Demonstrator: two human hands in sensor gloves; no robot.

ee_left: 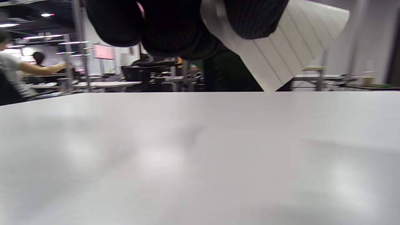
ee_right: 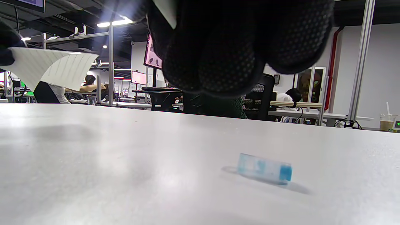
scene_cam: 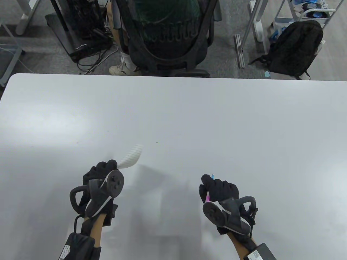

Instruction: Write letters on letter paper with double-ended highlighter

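Note:
My left hand pinches one edge of a sheet of lined letter paper and holds it up off the white table; the sheet curls away to the upper right. In the left wrist view the paper hangs from the gloved fingers. My right hand is curled round the highlighter, whose pink part shows by the thumb while a blue end pokes out past the fingers. A translucent blue cap lies loose on the table just ahead of that hand.
Beyond the table's far edge stand a black office chair and a black backpack on the floor. Other desks, monitors and people show in the background of the wrist views.

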